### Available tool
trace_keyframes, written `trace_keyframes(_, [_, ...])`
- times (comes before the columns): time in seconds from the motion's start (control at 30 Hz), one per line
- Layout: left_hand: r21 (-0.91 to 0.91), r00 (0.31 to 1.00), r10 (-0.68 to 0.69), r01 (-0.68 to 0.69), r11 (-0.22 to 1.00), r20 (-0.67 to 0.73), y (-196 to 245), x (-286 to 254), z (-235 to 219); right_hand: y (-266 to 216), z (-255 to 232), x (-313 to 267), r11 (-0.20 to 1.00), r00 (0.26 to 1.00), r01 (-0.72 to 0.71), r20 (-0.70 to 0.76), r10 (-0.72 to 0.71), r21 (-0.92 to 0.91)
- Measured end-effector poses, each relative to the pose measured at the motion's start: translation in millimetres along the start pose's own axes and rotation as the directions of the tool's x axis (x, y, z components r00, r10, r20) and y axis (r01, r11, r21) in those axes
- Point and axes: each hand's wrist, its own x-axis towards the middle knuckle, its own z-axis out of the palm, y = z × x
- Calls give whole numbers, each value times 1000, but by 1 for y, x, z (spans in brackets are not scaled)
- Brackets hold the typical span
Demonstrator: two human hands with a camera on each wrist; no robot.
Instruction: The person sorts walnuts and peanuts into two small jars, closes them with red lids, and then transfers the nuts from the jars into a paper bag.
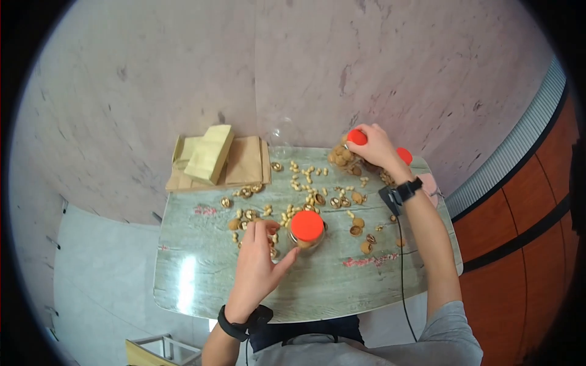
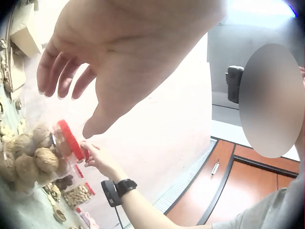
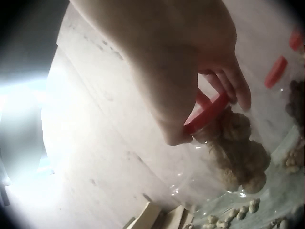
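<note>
A clear jar of walnuts [image 3: 238, 157] with a red lid [image 1: 358, 137] is at the back right of the table. My right hand [image 1: 376, 147] grips it by that lid, thumb on one side and fingers on the other. Nearer me stands a second red-lidded jar [image 1: 307, 227]; the left wrist view shows walnuts [image 2: 46, 160] inside it. To its left, my left hand [image 1: 259, 259] hovers with fingers loosely bent and thumb spread, holding nothing.
Peanuts [image 1: 297, 183], walnuts and open shells [image 1: 356, 231] lie scattered over the table [image 1: 232, 293]. Brown paper bags [image 1: 247, 161] are at the back left. Another red-lidded jar [image 1: 403, 155] stands at the right, and a cable [image 1: 401, 268] hangs from my right wrist.
</note>
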Motion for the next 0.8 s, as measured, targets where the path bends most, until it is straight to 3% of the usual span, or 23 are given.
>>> trace_keyframes(0.03, [19, 995, -27, 26, 999, 100, -9, 2, 3, 6, 16, 14, 1000, 1000, -5, 6, 5, -22])
trace_keyframes(0.13, [13, 991, 73, -75, 997, 115, -34, 9, 28, 16, 55, 40, 999, 998, -31, 45, 33, -45])
trace_keyframes(0.2, [-43, 984, 22, -15, 999, 175, -41, 15, 42, 14, 63, 43, 997, 995, -59, 83, 63, -53])
trace_keyframes(0.3, [-232, 966, 14, 49, 971, 259, -45, 24, 59, -4, 56, 28, 979, 996, -77, 21, 82, -188])
trace_keyframes(0.37, [-247, 966, -7, 73, 966, 259, -37, 26, 62, -30, 34, 4, 977, 981, 107, -137, -134, -187])
trace_keyframes(0.43, [-268, 965, -23, 96, 959, 263, -34, 27, 66, -56, 5, -27, 921, 910, 369, 153, -385, 128])
trace_keyframes(0.47, [-254, 963, -29, 99, 962, 266, -36, 27, 68, -81, -19, -51, 905, 838, 343, 354, -416, 251])
trace_keyframes(0.5, [-238, 962, -36, 103, 966, 270, -37, 26, 69, -99, -33, -72, 885, 719, 287, 528, -452, 368])
trace_keyframes(0.53, [-236, 960, -34, 102, 966, 276, -36, 25, 71, -101, -27, -86, 886, 722, 281, 526, -448, 369])
trace_keyframes(0.6, [-270, 966, -35, 106, 957, 255, -32, 25, 73, -100, -17, -105, 776, 587, 514, 508, -630, 367])
trace_keyframes(0.8, [-252, 964, -24, 93, 963, 263, -38, 23, 75, -99, 1, -107, 801, 595, 490, 540, -595, 344])
